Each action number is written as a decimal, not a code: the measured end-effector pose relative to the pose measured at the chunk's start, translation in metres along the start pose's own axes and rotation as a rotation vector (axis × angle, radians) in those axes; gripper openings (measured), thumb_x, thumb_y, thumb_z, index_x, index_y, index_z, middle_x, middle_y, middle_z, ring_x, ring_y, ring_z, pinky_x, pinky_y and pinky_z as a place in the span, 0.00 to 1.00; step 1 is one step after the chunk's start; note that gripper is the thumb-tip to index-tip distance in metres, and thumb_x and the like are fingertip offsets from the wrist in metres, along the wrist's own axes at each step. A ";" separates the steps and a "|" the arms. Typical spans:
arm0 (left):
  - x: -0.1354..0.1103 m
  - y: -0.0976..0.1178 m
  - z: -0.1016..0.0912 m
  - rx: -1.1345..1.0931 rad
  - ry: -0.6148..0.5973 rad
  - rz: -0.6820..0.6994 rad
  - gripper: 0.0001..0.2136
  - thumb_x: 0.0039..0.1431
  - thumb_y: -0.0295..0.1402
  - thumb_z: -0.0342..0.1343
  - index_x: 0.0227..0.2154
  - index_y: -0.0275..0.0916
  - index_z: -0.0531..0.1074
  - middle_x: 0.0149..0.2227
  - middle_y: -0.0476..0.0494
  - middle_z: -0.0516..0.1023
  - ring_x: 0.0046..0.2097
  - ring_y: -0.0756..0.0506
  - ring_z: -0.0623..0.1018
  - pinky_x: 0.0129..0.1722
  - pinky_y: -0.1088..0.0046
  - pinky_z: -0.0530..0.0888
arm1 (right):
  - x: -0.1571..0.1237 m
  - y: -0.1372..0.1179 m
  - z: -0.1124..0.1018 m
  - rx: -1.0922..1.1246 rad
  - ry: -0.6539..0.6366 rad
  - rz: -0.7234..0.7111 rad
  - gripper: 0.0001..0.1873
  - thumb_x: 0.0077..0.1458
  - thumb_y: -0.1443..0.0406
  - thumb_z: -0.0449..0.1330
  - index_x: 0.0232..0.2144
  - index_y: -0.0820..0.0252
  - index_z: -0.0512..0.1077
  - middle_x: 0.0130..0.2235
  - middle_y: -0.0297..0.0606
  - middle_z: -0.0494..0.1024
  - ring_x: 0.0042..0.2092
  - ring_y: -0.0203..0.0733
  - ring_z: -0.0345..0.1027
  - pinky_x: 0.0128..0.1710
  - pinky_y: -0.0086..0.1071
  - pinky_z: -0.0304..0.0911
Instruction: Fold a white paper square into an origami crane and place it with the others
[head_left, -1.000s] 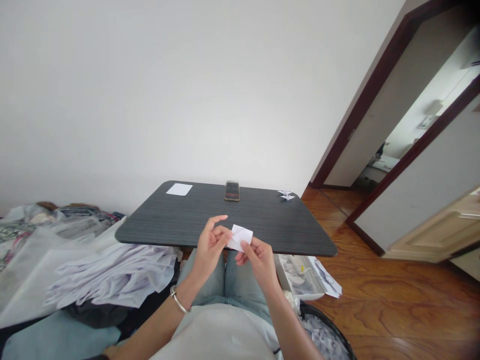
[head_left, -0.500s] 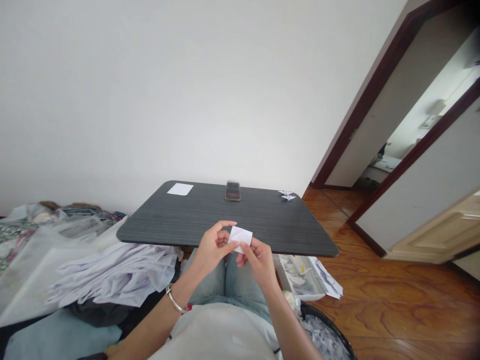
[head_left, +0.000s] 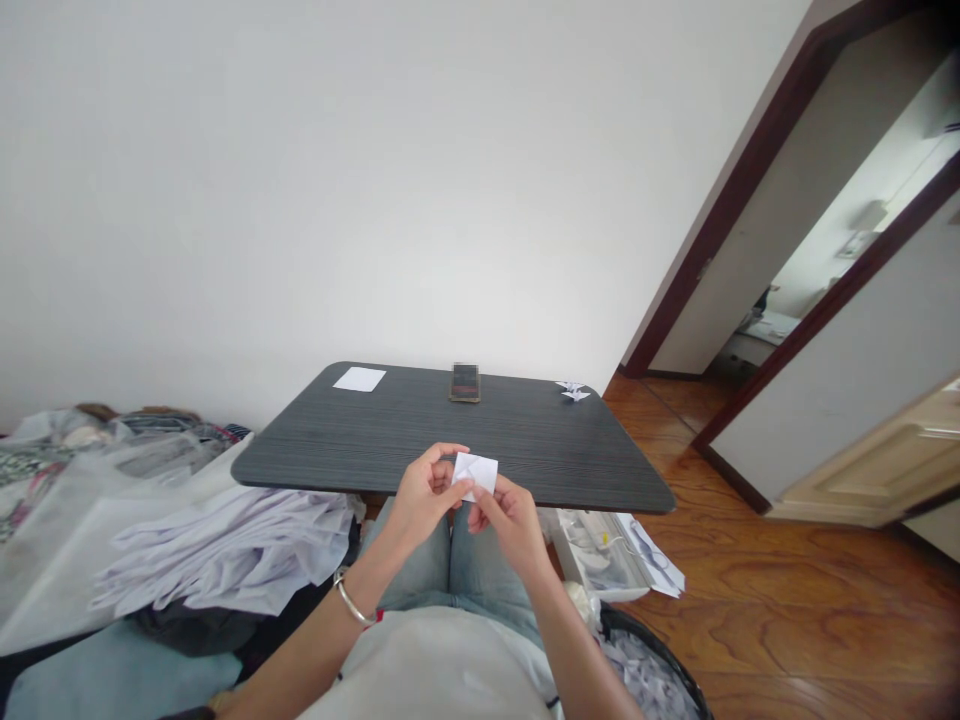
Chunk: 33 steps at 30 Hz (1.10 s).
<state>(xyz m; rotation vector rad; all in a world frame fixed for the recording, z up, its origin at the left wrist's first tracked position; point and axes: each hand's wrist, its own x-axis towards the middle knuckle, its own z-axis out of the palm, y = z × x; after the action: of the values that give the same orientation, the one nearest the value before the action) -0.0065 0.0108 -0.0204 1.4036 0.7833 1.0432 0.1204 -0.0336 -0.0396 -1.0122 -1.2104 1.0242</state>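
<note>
A small folded piece of white paper (head_left: 477,471) is held up over the near edge of the dark table (head_left: 337,430). My left hand (head_left: 427,495) grips its left side, thumb on the front face and index finger stretched along the top. From the right, my right hand (head_left: 510,515) pinches the lower right part between thumb and fingers. A diagonal crease or fold line shows on the paper's face. The fingers behind the paper are partly hidden.
On the table lie a white paper sheet (head_left: 360,379), a phone-like device (head_left: 465,383) and small folded paper figures (head_left: 575,394). White cloth (head_left: 225,550) is piled at the left. A box of items (head_left: 600,555) and a bin of paper scraps (head_left: 649,670) stand at the right.
Both hands and the folded paper have shifted slightly left. The paper is turned a little, its top edge now more level. Both hands keep their hold.
</note>
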 end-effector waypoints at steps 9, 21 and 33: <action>0.000 0.001 -0.012 0.010 -0.100 -0.008 0.23 0.46 0.34 0.61 0.47 0.35 0.65 0.21 0.55 0.70 0.22 0.53 0.68 0.23 0.79 0.63 | 0.003 0.003 -0.009 0.058 -0.013 0.037 0.14 0.49 0.56 0.59 0.23 0.62 0.70 0.14 0.29 0.68 0.15 0.31 0.59 0.17 0.24 0.59; -0.006 0.010 -0.005 -0.009 -0.034 0.014 0.22 0.46 0.31 0.59 0.46 0.34 0.64 0.19 0.56 0.68 0.22 0.53 0.68 0.24 0.79 0.63 | 0.001 0.001 -0.007 0.044 -0.034 0.022 0.13 0.50 0.57 0.58 0.22 0.62 0.69 0.15 0.29 0.68 0.16 0.30 0.59 0.17 0.23 0.59; -0.010 0.018 -0.011 0.062 -0.093 0.045 0.25 0.55 0.35 0.52 0.55 0.31 0.56 0.24 0.51 0.72 0.28 0.50 0.71 0.32 0.74 0.69 | 0.002 0.003 -0.011 0.063 -0.055 0.020 0.14 0.50 0.57 0.58 0.22 0.62 0.68 0.14 0.29 0.68 0.15 0.30 0.59 0.16 0.23 0.58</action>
<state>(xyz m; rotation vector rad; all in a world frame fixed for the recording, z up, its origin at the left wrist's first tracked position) -0.0222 0.0037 -0.0053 1.5178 0.7240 0.9880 0.1317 -0.0311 -0.0428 -0.9534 -1.2076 1.1056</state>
